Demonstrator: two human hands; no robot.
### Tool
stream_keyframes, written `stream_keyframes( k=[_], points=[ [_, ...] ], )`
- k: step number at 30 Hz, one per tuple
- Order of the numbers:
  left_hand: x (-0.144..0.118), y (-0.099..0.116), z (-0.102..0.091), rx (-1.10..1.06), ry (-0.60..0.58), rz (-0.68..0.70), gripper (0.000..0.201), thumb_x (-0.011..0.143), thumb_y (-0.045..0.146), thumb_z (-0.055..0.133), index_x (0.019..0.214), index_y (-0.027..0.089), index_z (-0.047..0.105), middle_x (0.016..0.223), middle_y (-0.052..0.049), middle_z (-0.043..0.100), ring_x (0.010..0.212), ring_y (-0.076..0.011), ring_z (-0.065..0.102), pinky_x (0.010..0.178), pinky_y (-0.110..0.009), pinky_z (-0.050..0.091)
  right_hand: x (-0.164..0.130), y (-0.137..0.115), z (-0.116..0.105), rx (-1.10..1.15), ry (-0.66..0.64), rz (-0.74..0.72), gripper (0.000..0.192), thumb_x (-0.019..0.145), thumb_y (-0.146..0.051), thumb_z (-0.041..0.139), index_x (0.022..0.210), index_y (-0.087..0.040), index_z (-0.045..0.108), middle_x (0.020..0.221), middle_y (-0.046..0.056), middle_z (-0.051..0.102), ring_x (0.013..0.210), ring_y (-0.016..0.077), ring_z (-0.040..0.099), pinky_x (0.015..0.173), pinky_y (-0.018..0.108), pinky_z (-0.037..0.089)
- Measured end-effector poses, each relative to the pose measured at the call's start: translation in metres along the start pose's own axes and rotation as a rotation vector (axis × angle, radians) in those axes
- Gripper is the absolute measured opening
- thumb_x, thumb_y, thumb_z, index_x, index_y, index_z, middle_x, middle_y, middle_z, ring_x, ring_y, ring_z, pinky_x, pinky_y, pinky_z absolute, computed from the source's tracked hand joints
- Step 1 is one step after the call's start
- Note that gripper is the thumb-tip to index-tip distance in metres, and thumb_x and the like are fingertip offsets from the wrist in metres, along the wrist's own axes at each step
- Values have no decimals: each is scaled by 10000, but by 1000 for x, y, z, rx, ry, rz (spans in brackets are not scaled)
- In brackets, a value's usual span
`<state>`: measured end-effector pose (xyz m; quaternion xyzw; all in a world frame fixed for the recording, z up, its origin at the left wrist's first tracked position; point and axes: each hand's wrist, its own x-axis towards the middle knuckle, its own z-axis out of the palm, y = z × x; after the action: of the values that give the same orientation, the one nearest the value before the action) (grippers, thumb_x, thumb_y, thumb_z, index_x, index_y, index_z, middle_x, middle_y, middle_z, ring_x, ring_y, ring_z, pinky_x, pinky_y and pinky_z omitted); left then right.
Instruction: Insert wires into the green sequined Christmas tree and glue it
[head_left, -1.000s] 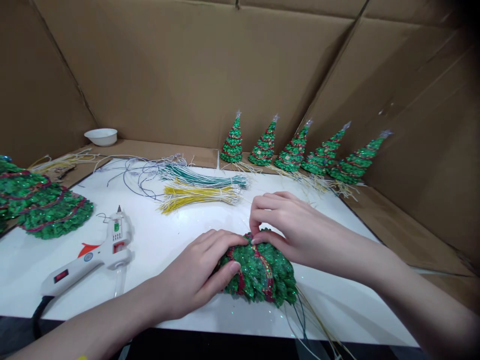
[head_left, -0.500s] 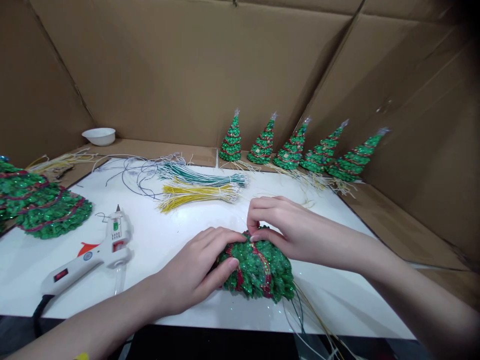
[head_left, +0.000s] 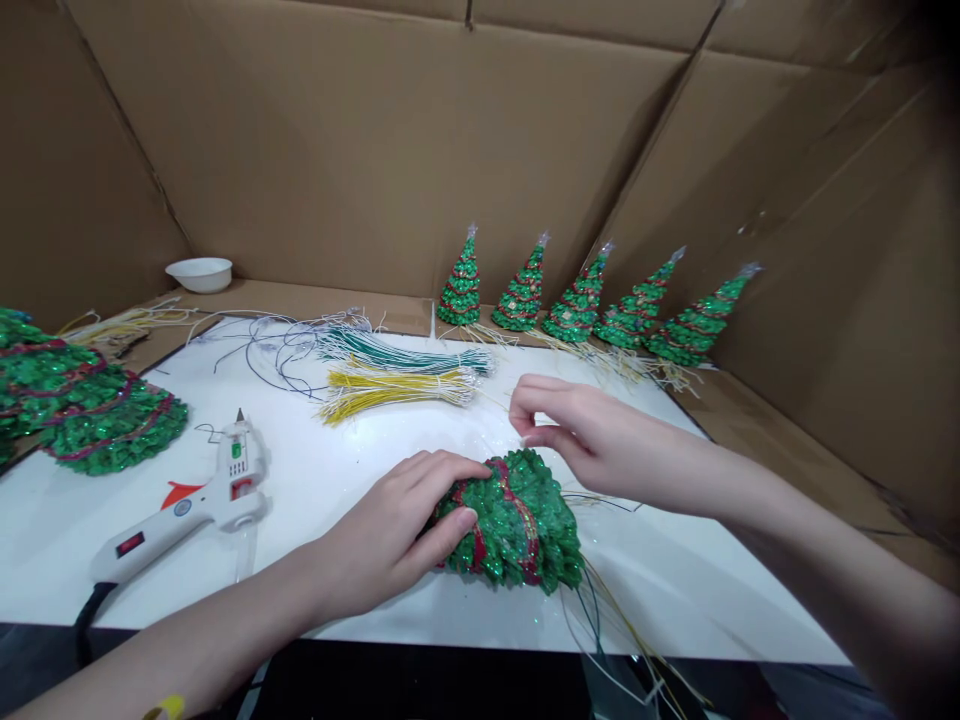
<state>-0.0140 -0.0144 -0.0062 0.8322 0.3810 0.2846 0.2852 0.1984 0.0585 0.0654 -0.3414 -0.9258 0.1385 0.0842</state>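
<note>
Left hand (head_left: 390, 540) presses down on the small green tree (head_left: 510, 520) lying on its side near the front of the white table (head_left: 360, 480), fingers curled over it. Right hand (head_left: 585, 435), half a second ago pinching the tree's upper edge, has lifted clear; its fingertips are pinched together, whether on anything cannot be told. Glue gun (head_left: 187, 505) lies to the left, wire bundles (head_left: 397, 385) behind

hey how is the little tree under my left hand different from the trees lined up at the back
The tree under the left hand lies on its side on the white board, wires trailing from its base; the five back trees stand upright by the cardboard wall, untouched. Both are green sequined cones with red bands.
</note>
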Motion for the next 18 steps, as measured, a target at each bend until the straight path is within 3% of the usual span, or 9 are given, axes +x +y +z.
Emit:
stream_keyframes(
  k=[5, 9, 13, 18],
  points=[
    [0, 1, -1, 5, 7, -7, 300, 972, 231, 407, 1268, 225, 458, 1238, -63, 585, 1126, -191, 544, 974, -346, 445, -7, 4, -4, 125, 217, 58, 133, 870, -133, 450, 766, -208, 482, 726, 1, 618, 687, 151, 574, 634, 267, 430],
    [0, 0, -1, -5, 12, -3, 304, 972, 239, 405, 1271, 233, 462, 1248, -70, 584, 1138, -199, 546, 981, -359, 446, -15, 7, -4, 161, 377, 50, 146, 841, -261, 586, 732, -215, 499, 714, 12, 637, 709, 174, 613, 665, 302, 465],
    [0, -1, -1, -29, 15, -22, 304, 974, 259, 412, 1273, 234, 464, 1257, -73, 577, 1148, -203, 541, 990, -351, 439, -22, 11, -3, 151, 444, 64, 224, 769, -340, 702, 760, -214, 517, 711, 7, 631, 694, 182, 610, 684, 331, 469],
    [1, 4, -4, 4, 64, 8, 276, 969, 238, 433, 1240, 224, 486, 1258, -74, 571, 1166, -202, 522, 991, -339, 421, -29, 14, 4, 209, 513, 107, 242, 769, -368, 713, 671, -208, 559, 662, -11, 622, 640, 157, 586, 657, 312, 450]
  ],
)
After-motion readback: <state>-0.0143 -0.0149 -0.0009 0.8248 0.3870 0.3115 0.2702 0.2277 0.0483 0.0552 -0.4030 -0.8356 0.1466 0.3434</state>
